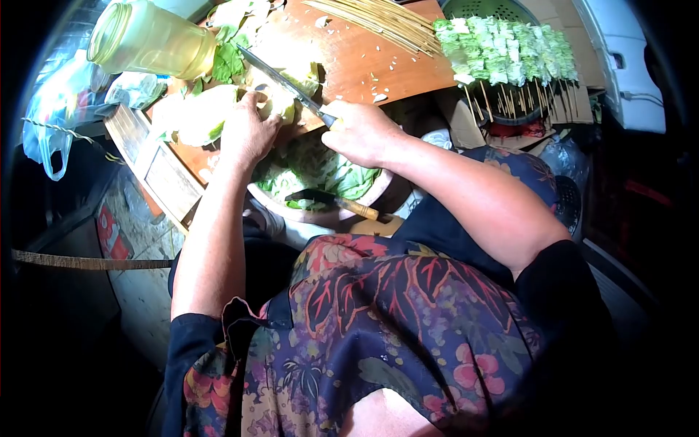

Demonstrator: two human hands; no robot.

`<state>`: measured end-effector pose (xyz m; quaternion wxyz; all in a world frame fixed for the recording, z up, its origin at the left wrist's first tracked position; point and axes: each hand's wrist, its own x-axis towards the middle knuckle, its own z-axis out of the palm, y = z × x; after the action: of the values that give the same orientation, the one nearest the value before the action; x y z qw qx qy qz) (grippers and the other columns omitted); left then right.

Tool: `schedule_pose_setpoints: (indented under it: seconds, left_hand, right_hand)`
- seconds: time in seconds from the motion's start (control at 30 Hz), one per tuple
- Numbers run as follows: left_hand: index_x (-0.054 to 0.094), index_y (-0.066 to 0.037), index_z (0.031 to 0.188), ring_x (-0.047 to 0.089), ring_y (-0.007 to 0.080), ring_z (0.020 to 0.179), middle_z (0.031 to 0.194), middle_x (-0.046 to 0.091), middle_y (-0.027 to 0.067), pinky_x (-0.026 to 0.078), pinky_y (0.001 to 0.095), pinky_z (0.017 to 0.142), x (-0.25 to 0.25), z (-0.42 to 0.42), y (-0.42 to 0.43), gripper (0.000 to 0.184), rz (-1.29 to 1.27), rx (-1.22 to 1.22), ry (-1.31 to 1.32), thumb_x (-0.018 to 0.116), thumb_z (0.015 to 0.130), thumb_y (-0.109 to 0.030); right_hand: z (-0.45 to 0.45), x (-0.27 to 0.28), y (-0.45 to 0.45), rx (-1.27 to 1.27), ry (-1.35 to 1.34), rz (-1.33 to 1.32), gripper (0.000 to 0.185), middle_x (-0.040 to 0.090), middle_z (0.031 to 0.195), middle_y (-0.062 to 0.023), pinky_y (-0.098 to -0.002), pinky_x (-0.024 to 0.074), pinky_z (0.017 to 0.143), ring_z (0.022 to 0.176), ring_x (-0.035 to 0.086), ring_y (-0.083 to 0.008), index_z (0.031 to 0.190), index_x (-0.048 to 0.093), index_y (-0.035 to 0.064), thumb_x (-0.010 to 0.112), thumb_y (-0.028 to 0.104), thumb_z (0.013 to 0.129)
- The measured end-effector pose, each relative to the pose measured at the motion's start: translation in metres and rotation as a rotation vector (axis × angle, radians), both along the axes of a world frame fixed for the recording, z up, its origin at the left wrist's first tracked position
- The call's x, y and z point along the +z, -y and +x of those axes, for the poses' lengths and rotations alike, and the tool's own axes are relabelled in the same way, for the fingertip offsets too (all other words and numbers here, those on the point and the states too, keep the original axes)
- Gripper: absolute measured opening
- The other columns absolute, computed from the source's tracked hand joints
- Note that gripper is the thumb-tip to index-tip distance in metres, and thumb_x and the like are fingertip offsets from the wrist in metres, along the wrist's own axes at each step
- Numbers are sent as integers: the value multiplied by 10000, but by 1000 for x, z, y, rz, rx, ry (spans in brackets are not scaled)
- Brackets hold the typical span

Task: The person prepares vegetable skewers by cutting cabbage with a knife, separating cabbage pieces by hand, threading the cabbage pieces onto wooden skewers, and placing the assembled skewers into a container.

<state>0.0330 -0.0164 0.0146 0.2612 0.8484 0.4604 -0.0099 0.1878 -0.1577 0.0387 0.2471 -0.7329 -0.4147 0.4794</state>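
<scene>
A long knife [280, 79] is held by its dark handle in my right hand [362, 134], its blade slanting up and left over the wooden board [357, 73]. My left hand [251, 131] rests with bent fingers on a pale green vegetable piece [280, 105] beside the blade. Just left of that hand lies a larger pale green vegetable [204, 120]. Below the board's edge, a bowl [382, 186] holds cut green leaves, and a second knife with a wooden handle [357, 207] lies across it.
A glass jar [156, 44] of yellowish liquid leans at the upper left, near a plastic bag [62, 109]. Bare wooden skewers [378, 23] lie on the board. At the upper right, skewered green pieces [506, 51] rest over a dark basket [484, 10].
</scene>
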Motion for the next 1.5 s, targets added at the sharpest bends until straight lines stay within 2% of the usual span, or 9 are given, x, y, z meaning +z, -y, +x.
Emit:
schedule_pose_setpoints:
  seconds: [0.07, 0.17, 0.4, 0.97, 1.03, 1.13, 1.17, 1.33, 1.5]
  left_hand:
    - [563, 33, 1073, 638, 344, 834, 918, 639, 233, 490, 395, 842, -4, -1, 1, 383, 56, 27, 80, 621, 769, -191]
    - [568, 30, 1044, 645, 221, 647, 835, 643, 178, 525, 333, 602, 2, 3, -1, 323, -532, 378, 95, 613, 810, -188]
    - [470, 72, 1075, 649, 257, 663, 856, 610, 189, 534, 338, 554, 5, 2, 6, 412, -945, 759, 311, 648, 834, -211]
    - [553, 38, 899, 631, 212, 621, 738, 606, 125, 540, 312, 566, -4, 1, 3, 290, -918, 613, 288, 620, 867, -243]
    - [557, 41, 903, 631, 212, 623, 735, 607, 128, 541, 314, 572, -4, 1, 2, 291, -928, 609, 281, 615, 869, -242]
    - [565, 42, 897, 627, 214, 619, 734, 609, 133, 541, 316, 578, -6, 1, 3, 280, -926, 644, 300, 607, 874, -234]
    - [567, 42, 899, 626, 213, 615, 735, 609, 133, 541, 316, 576, -5, 1, 4, 276, -925, 638, 291, 604, 876, -231]
    - [573, 17, 917, 611, 189, 593, 740, 612, 118, 530, 306, 556, 1, 0, 6, 237, -910, 635, 281, 594, 884, -217]
    - [584, -37, 1143, 553, 114, 555, 741, 612, 61, 494, 264, 530, 8, -11, -3, 314, -680, 535, 246, 625, 866, -179]
  right_hand:
    - [-1, 5, 2, 9, 12, -1, 298, 601, 739, -133, -355, 476, 649, 685, 592, -247, 963, 540, 6, 586, 222, 762]
    - [-6, 1, 6, 7, 7, 22, 298, 595, 725, -124, -353, 473, 640, 676, 588, -238, 958, 534, -2, 585, 219, 765]
    - [-23, 2, 14, -103, -155, 5, 226, 547, 661, -78, -309, 462, 489, 518, 542, -175, 911, 495, 14, 575, 179, 779]
    - [-26, -3, 8, -5, -356, -47, 222, 520, 628, -83, -307, 450, 439, 466, 533, -163, 918, 451, 12, 559, 157, 789]
    - [-34, -2, 1, -62, -176, -134, 369, 617, 956, -272, -404, 471, 841, 954, 601, -376, 1070, 541, -48, 545, 163, 768]
    - [-39, -6, -6, -41, -33, -30, 273, 602, 782, -203, -389, 493, 660, 718, 616, -315, 988, 487, -39, 540, 142, 791]
    - [-37, -5, -8, -34, -66, -103, 301, 612, 857, -239, -407, 472, 748, 844, 597, -369, 1022, 500, -46, 528, 145, 792]
    - [-48, -23, -3, -96, 6, 11, 278, 612, 843, -231, -406, 474, 735, 818, 602, -369, 1001, 520, -19, 535, 159, 789]
    - [-37, -14, 6, -123, -40, 56, 262, 604, 775, -199, -400, 470, 692, 754, 600, -343, 961, 516, -19, 552, 172, 785]
